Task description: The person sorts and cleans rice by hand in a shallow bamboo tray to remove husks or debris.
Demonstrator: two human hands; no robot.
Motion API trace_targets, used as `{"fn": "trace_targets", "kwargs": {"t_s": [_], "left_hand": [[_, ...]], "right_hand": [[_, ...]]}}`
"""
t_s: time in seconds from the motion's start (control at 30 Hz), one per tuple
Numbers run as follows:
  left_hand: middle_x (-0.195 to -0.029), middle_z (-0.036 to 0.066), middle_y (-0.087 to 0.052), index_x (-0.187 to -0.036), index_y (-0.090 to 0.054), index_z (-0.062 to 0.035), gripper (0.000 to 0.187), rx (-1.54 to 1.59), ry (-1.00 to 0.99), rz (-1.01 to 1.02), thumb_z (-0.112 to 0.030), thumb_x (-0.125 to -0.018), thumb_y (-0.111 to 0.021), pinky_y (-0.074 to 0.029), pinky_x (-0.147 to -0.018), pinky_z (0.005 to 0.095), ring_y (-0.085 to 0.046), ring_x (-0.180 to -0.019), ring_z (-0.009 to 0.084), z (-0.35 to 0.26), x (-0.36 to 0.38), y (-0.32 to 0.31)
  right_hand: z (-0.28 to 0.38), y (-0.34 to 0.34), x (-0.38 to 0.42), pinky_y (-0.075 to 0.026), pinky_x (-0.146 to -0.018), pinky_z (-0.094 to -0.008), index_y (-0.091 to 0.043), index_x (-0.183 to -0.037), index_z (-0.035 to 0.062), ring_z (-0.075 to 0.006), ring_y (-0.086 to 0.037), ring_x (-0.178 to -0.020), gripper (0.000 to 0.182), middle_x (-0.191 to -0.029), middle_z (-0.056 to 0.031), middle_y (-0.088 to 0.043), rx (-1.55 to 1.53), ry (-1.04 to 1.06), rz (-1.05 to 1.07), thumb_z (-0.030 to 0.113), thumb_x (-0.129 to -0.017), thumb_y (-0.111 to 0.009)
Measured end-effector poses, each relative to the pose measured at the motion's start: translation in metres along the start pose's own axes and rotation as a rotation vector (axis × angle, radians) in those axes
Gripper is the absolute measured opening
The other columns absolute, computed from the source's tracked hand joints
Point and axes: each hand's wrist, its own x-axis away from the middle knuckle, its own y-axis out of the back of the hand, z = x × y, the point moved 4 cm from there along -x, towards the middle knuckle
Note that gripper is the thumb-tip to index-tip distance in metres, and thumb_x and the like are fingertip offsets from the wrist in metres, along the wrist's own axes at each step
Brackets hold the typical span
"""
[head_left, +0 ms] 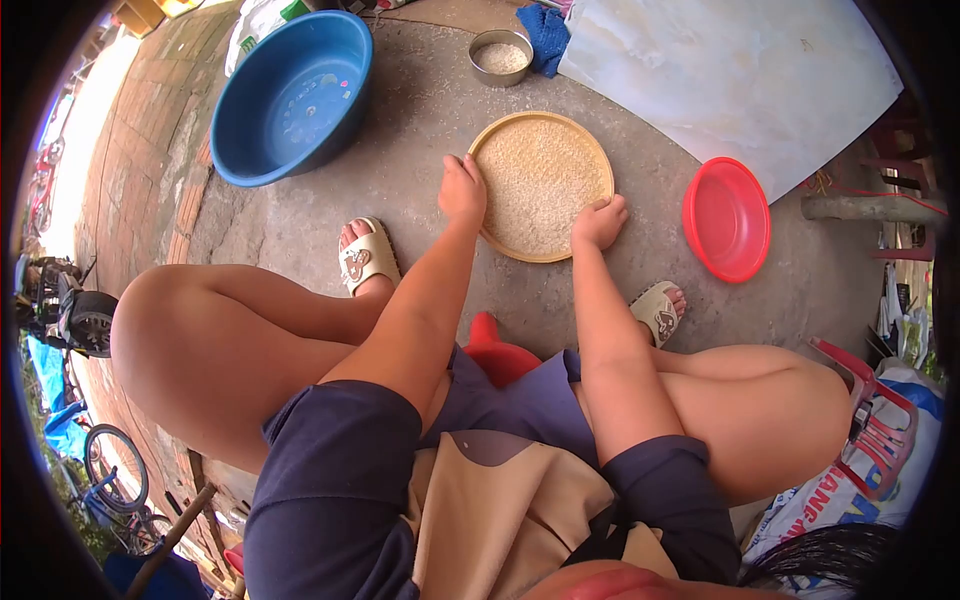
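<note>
A round, shallow tray (490,240) with a yellowish rim holds a spread layer of pale grains (540,180). My left hand (463,190) grips its left rim, fingers wrapped round the edge. On the lower right rim, my right hand (600,222) is closed with the thumb over the edge. Beyond the tray stands a small metal bowl (501,58) with more pale grains in it. A red oval basin (728,220) sits to the right, apart from the tray.
A large blue basin (292,98) is at the upper left. Beside the metal bowl lies a blue cloth (545,40), next to a big pale sheet (740,80). My sandalled feet flank the tray. A red stool (498,355) shows beneath me; a printed sack (815,515) lies lower right.
</note>
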Motion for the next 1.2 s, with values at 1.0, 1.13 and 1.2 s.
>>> {"fn": "trace_targets", "kwargs": {"t_s": [1.0, 1.13, 1.2], "left_hand": [[-0.095, 0.029, -0.062, -0.093, -0.064, 0.0049, 0.051, 0.068, 0.390, -0.042, -0.035, -0.094, -0.032, -0.046, -0.082, 0.0504, -0.059, -0.090, 0.0464, 0.035, 0.007, 0.001], [-0.093, 0.028, -0.062, -0.091, -0.064, 0.0024, 0.049, 0.074, 0.195, 0.003, -0.035, -0.094, -0.034, -0.047, -0.080, 0.0500, -0.059, -0.090, 0.0444, -0.006, 0.005, -0.005], [-0.091, 0.027, -0.063, -0.091, -0.065, 0.0016, 0.048, 0.062, 0.124, -0.022, -0.036, -0.094, -0.035, -0.047, -0.079, 0.0498, -0.060, -0.088, 0.0437, 0.004, -0.022, 0.007]], "right_hand": [[0.001, -0.016, -0.034, -0.046, -0.072, -0.0515, -0.047, -0.099, 0.0043, -0.0433, -0.060, -0.085, 0.026, -0.089, -0.0243, -0.063, 0.112, 0.184, 0.377, 0.029, -0.094, -0.040], [-0.018, 0.003, -0.037, -0.047, -0.073, -0.0506, -0.046, -0.114, 0.0054, -0.0423, -0.061, -0.087, 0.031, -0.093, -0.0240, -0.063, 0.115, 0.034, 0.283, 0.028, -0.095, -0.038], [-0.006, -0.006, -0.014, -0.047, -0.074, -0.0500, -0.039, -0.129, 0.0077, -0.0419, -0.061, -0.088, 0.039, -0.095, -0.0241, -0.064, 0.054, 0.042, 0.249, 0.026, -0.095, -0.037]]}}
